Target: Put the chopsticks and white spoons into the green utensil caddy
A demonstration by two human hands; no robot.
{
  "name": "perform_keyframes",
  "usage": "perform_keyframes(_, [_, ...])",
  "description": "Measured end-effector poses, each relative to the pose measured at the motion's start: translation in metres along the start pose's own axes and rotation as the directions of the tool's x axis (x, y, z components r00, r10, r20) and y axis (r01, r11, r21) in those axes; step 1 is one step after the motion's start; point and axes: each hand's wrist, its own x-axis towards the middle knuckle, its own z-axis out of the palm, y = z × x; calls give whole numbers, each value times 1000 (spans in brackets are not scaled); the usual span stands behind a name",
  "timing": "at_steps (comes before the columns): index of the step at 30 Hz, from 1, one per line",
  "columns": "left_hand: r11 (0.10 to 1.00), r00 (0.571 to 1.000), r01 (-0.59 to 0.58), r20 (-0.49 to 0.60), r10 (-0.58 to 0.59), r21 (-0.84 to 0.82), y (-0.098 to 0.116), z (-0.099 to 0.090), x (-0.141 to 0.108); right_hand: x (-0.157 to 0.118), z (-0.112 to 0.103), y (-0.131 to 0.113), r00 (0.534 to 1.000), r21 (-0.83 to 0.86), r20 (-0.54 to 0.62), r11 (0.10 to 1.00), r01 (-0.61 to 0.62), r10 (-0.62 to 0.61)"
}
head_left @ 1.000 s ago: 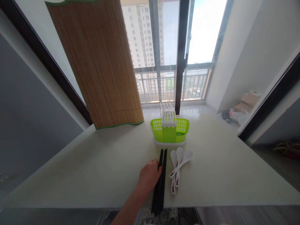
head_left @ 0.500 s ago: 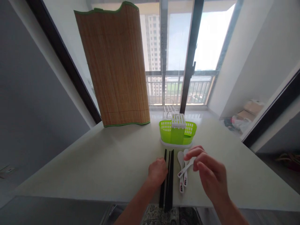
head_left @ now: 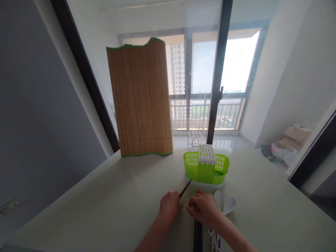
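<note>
My left hand [head_left: 170,205] is closed round a black chopstick [head_left: 185,189], whose thin end sticks out toward the basket. To its right, my right hand [head_left: 206,210] is curled over more black chopsticks [head_left: 198,238], fingers closed at their upper part and hiding their far ends. Beside and partly beneath my right wrist lie several white spoons [head_left: 229,205], bowls pointing away and printed handles toward me. A bright green slotted basket [head_left: 191,169] with a white slotted top over its middle section stands on a white base just beyond my hands.
A bamboo mat with green edging [head_left: 141,101] stands upright at the back left of the pale table [head_left: 105,206]. Behind are a glass door with a dark frame [head_left: 219,73] and a white wire rack [head_left: 194,137]. Cardboard boxes and bags [head_left: 291,141] lie at the right.
My right hand has moved left from above the spoons onto the chopsticks, its fingers curling in. The chopstick at my left hand now slants. The view has tilted up.
</note>
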Motion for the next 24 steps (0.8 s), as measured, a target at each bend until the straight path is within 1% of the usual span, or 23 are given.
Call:
perform_keyframes(1, [999,999,-19,-42,18,-32,-2,-4,2,3,5,-2,999,11,12,999,-38,38])
perform_keyframes(3, [985,988,-95,-135,75,-146,-4,-14,5,11,12,-6,993,70,29,991,-114,112])
perform_keyframes(5, [934,965,-197,-228,131,-297,-4,-26,7,19,18,-10,987,167,48,973,-159,153])
perform_keyframes(7, [856,938,-283,-313,152,-433,-1,-36,8,27,21,-11,986,260,41,951,-166,161])
perform_keyframes(8, [816,925,-313,-350,147,-485,0,-40,8,31,22,-11,988,298,19,942,-153,154])
perform_keyframes(10, [746,912,-353,-387,139,-564,1,-41,8,38,25,-9,992,354,-58,931,-85,113])
perform_keyframes(11, [715,911,-365,-386,142,-597,1,-40,9,40,28,-6,991,370,-102,928,-38,81])
perform_keyframes(13, [643,923,-370,-343,175,-670,-3,-35,11,42,34,1,987,387,-160,920,59,4])
perform_keyframes(16, [513,938,-339,-239,252,-789,-13,-24,15,41,49,13,985,388,-143,910,147,-98])
perform_keyframes(18, [449,930,-334,-211,302,-829,-19,-18,18,39,57,19,982,387,-121,905,178,-142])
perform_keyframes(19, [433,922,-341,-209,325,-834,-22,-17,18,38,60,21,981,379,-118,907,185,-151])
perform_keyframes(21, [435,906,-370,-215,365,-821,-26,-18,18,36,63,21,981,341,-124,922,181,-147])
perform_keyframes(23, [453,894,-405,-240,379,-794,-28,-25,17,33,61,20,984,264,-130,953,152,-121])
perform_keyframes(24, [458,891,-420,-262,370,-783,-28,-32,18,32,58,19,985,216,-137,967,134,-106])
